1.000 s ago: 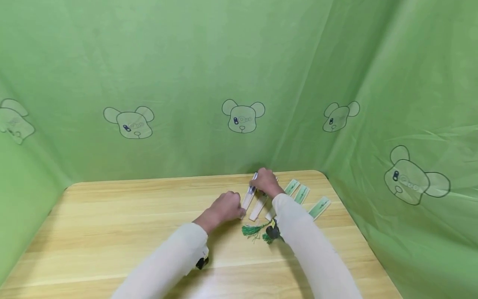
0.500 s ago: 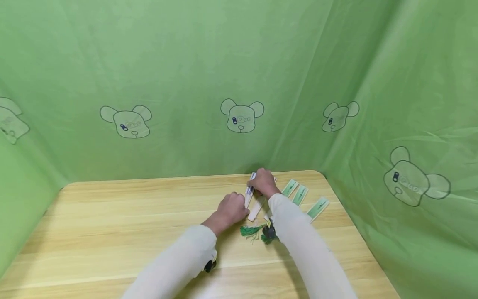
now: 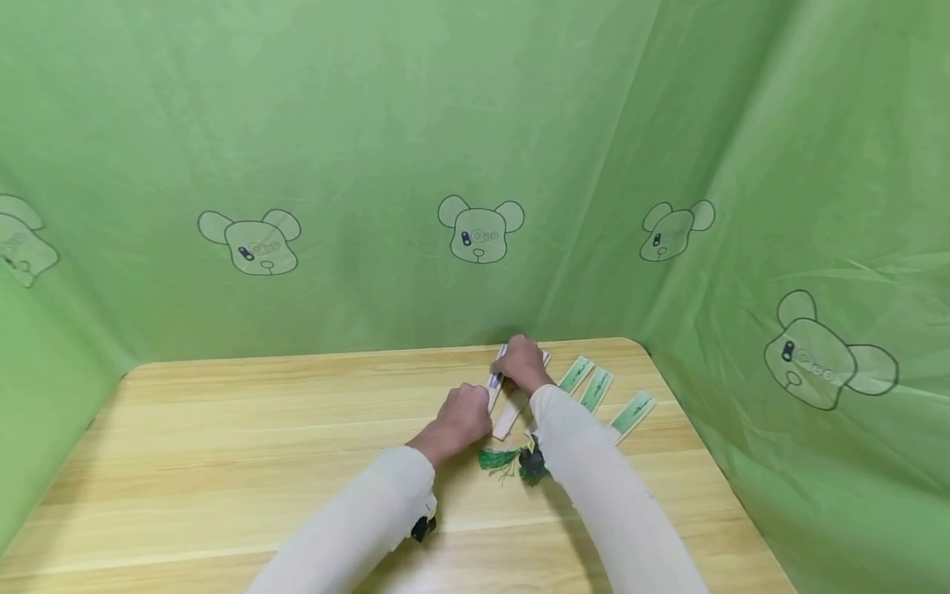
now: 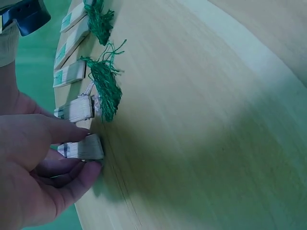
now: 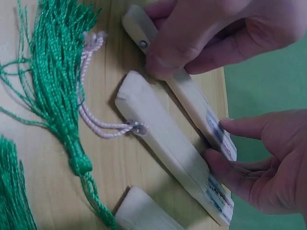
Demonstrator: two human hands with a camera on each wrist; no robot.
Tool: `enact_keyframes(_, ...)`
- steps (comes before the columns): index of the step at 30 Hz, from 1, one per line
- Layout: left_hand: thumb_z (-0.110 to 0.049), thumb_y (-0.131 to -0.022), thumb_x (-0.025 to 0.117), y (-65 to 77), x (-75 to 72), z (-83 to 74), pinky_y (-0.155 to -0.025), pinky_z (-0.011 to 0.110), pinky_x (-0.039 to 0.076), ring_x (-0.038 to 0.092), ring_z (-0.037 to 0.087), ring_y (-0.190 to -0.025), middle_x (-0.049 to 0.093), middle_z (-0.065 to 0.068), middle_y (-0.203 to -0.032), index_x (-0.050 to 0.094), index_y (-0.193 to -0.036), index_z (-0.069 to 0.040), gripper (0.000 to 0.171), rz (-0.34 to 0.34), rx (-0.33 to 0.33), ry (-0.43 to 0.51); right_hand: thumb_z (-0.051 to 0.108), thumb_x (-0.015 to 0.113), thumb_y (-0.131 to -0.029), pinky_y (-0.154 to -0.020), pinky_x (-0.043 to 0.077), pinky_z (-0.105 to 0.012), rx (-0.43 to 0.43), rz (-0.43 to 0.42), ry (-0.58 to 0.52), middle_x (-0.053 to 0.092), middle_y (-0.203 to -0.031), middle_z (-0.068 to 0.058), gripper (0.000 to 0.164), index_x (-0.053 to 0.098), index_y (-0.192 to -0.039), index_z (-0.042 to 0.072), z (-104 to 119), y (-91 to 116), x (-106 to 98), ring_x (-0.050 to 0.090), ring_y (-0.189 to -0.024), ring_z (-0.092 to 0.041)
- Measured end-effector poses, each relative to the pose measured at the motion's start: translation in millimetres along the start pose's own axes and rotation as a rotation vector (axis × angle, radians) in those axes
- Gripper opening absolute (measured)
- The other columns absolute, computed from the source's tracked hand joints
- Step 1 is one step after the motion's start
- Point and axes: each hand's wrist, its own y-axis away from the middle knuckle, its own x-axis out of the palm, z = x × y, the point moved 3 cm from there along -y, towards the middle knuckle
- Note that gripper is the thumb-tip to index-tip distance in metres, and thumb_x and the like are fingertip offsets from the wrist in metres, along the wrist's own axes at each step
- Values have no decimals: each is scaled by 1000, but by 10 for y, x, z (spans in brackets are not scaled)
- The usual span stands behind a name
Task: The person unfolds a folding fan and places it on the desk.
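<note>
At the table's far side a closed folding fan (image 3: 493, 394) lies slantwise, the leftmost of a row. My left hand (image 3: 462, 417) pinches its near end between thumb and fingers, as the left wrist view shows at the fan's pale rib ends (image 4: 85, 147). On the far, blue-patterned end, my right hand (image 3: 522, 363) has thumb and fingers on either side, plain in the right wrist view (image 5: 271, 163). Just right of it lies a second closed fan (image 5: 163, 134), its pink-white cord (image 5: 103, 132) tied to a green tassel (image 5: 57, 72). My right hand partly covers this fan from above.
Further right, several closed fans with green covers, such as the rightmost fan (image 3: 634, 412), lie slanted. Green tassels (image 3: 499, 458) spread toward the near side. My right sleeve (image 3: 594, 478) hides parts of them. Green curtains (image 3: 356, 165) stand behind the wooden table (image 3: 223, 462).
My left hand has shifted a little right, closer in against the fan's near end. The fan and my right hand have hardly moved, and the other fans lie where they were.
</note>
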Motion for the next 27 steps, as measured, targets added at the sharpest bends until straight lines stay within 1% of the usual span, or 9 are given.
enact_keyframes(3, 2, -84, 70, -4, 0, 13, -41, 23, 44, 54, 17, -55, 57, 7, -69, 58, -73, -8, 18, 9, -22, 24, 5, 80, -79, -40, 54, -24, 23, 9, -43, 71, -66, -14, 15, 67, -74, 2, -25, -13, 6, 64, -48, -20)
enact_keyframes(6, -1, -83, 74, 2, -15, 23, -43, 23, 46, 55, 18, -57, 59, 6, -70, 58, -72, -9, 22, 15, -42, 41, 2, 80, -79, -46, 61, -29, 60, 27, -125, 74, -72, -18, 12, 69, -79, -2, -50, -15, 2, 66, -49, -21)
enact_keyframes(9, -4, -83, 78, 12, -30, 35, -44, 23, 48, 56, 18, -57, 59, 6, -69, 57, -70, -10, 25, 25, -65, 63, 0, 80, -80, -51, 65, -32, 89, 41, -191, 74, -72, -20, 12, 71, -85, -6, -66, -8, -7, 66, -49, -20)
enact_keyframes(12, -5, -82, 79, 19, -32, 49, -45, 22, 48, 56, 17, -57, 59, 5, -67, 57, -69, -11, 26, 33, -83, 87, 0, 79, -82, -52, 65, -31, 123, 61, -250, 74, -69, -19, 13, 72, -89, -9, -86, 14, -10, 64, -47, -17)
enact_keyframes(18, -4, -80, 81, 29, -22, 64, -43, 22, 49, 56, 18, -56, 58, 5, -66, 57, -69, -10, 26, 35, -102, 132, -2, 75, -87, -54, 64, -25, 182, 135, -465, 70, -65, -11, 16, 69, -97, -13, -142, 75, -15, 62, -47, -11)
enact_keyframes(21, -4, -79, 81, 34, -28, 75, -43, 22, 48, 55, 18, -57, 57, 5, -68, 57, -71, -9, 26, 25, -117, 149, -2, 74, -89, -56, 64, -23, 200, 166, -513, 68, -65, -9, 16, 70, -98, -14, -141, 86, -38, 62, -48, -10)
enact_keyframes(27, -2, -78, 82, 47, -42, 131, -41, 20, 46, 55, 17, -54, 58, 5, -66, 58, -72, -9, 25, 15, -139, 185, 0, 73, -93, -62, 66, -22, 254, 214, -564, 69, -71, -10, 15, 68, -102, -11, -157, 62, -40, 65, -53, -9)
